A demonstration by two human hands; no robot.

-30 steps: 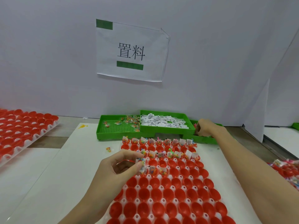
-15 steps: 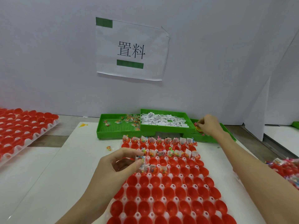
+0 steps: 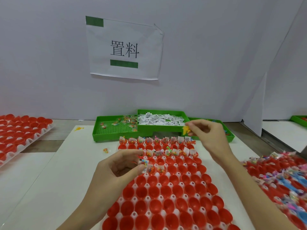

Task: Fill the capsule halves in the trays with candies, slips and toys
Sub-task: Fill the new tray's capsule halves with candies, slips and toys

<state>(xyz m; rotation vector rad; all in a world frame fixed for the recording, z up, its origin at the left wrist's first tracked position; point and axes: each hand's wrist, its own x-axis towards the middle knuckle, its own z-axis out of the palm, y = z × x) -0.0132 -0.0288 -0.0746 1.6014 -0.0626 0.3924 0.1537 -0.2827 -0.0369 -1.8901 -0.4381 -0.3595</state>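
Observation:
A white tray (image 3: 166,177) of red capsule halves lies in front of me; its far two rows and part of the third hold candy packets and slips. My left hand (image 3: 121,168) hovers over the tray's left side and pinches a candy packet with a slip (image 3: 143,164) between thumb and fingers. My right hand (image 3: 207,135) is raised above the tray's far right corner, pinching a small yellow toy (image 3: 186,129). Behind the tray stand green bins: candy packets (image 3: 116,128) on the left, paper slips (image 3: 159,120) in the middle, toys (image 3: 227,131) on the right.
A second tray of red capsule halves (image 3: 21,133) lies at the far left. A tray of filled capsules with coloured toys (image 3: 285,176) sits at the right. One loose candy packet (image 3: 105,150) and a yellow toy (image 3: 79,128) lie on the white mat. A paper sign (image 3: 124,48) hangs on the wall.
My right hand has lifted out of the right green bin with a yellow toy and moved left and towards me. My left hand has stayed in place with its packet.

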